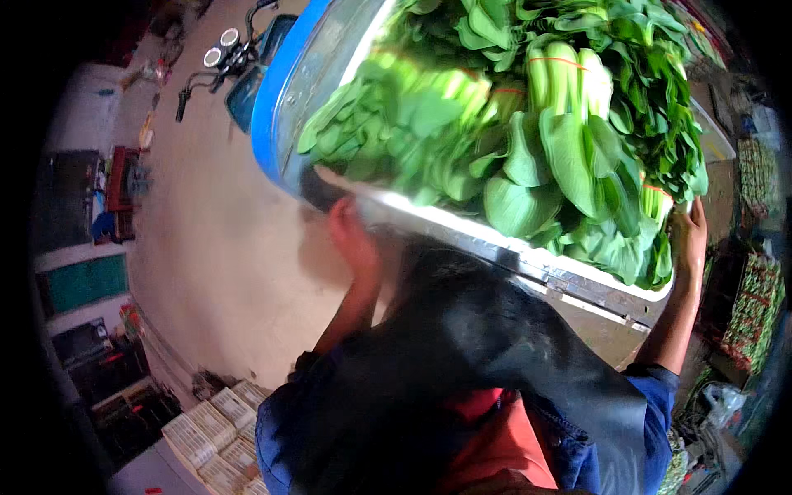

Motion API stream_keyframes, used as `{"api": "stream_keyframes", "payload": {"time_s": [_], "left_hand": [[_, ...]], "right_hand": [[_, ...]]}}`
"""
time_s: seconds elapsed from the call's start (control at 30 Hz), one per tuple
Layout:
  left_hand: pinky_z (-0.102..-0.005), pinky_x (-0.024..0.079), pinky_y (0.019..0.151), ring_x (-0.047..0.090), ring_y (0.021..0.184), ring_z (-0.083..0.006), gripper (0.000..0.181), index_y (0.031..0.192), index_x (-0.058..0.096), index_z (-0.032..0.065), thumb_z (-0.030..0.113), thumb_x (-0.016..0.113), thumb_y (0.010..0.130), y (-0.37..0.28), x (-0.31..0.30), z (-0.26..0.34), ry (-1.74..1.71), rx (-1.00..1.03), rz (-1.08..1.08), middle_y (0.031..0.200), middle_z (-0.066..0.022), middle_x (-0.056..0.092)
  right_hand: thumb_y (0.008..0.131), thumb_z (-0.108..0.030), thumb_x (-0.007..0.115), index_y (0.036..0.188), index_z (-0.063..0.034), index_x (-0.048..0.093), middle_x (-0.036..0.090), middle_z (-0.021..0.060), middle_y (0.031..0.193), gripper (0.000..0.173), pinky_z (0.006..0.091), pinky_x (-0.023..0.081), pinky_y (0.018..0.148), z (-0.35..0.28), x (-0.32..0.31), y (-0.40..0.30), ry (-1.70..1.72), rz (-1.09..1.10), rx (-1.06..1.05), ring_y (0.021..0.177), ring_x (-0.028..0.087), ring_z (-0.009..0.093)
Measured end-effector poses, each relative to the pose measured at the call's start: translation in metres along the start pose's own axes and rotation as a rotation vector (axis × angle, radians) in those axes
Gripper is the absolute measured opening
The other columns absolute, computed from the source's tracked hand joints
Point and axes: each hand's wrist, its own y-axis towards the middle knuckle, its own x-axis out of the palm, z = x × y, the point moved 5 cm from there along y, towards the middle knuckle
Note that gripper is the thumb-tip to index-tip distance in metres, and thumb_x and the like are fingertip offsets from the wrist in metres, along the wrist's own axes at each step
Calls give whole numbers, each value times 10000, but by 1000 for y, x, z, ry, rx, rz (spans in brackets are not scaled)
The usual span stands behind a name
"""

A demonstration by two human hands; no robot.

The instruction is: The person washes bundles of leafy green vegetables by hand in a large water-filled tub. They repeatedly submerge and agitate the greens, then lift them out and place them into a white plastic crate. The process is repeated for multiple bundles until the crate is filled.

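Bundles of bok choy (575, 148), tied with red bands, fill a white crate (594, 272) in front of my body. My right hand (690, 238) grips the crate's right end, its fingertips partly hidden by leaves. At the near left corner, my left hand (352, 229) is blurred beside a dark piece (322, 185). Whether its fingers are closed on that piece or on the crate cannot be told. A curved blue edge (266, 117) runs along the left, outside the crate. My black apron (458, 322) is close to the crate's near side.
Handlebars with round mirrors or gauges (229, 46) stand on the floor (210, 235) at the upper left. Stacked pale, printed packs (210, 427) lie at lower left. More greens (755, 303) are laid out at right, near a clear plastic bag (721, 402). Shelves with dark items (86, 346) line the far left.
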Motion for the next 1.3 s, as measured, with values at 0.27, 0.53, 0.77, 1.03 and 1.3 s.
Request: {"api": "stream_keyframes", "payload": {"time_s": [0.27,0.53,0.77,1.03,1.3], "left_hand": [[-352,461,1018,566,1177,-190,440,1422,540,68,332,539,1070,14,93,-175,-474,-477,-14,1220,-42,628],[-340,472,976,576,1112,-174,445,1404,553,57,357,528,1077,19,125,-203,-494,-785,-59,1180,-40,638],[-329,483,940,585,1055,-160,454,1389,564,47,379,517,1083,-44,104,-175,-555,-717,52,1144,-39,646],[-317,495,898,596,991,-144,469,1372,576,37,405,505,1090,-125,56,-71,-582,-561,40,1104,-37,656],[-305,507,856,606,926,-127,489,1355,588,26,430,493,1097,-81,40,122,-398,-219,-265,1063,-35,666]], "right_hand": [[951,-40,587,1399,-61,558,659,-4,966,449,252,458,622,0,-22,3,-74,84,42,740,578,95],[877,-5,568,1318,-47,584,624,-2,917,443,247,434,572,-28,-32,-10,-13,-7,45,693,550,103],[885,35,547,1380,5,559,648,39,1111,496,265,472,803,-17,-62,4,169,-162,-64,927,584,129],[824,39,526,1410,13,562,673,76,1196,588,294,486,923,-11,-127,26,150,-247,-31,1026,623,169],[723,58,563,1405,25,581,693,103,1223,683,310,500,964,-13,-153,29,276,-275,-109,1059,655,204]]}}
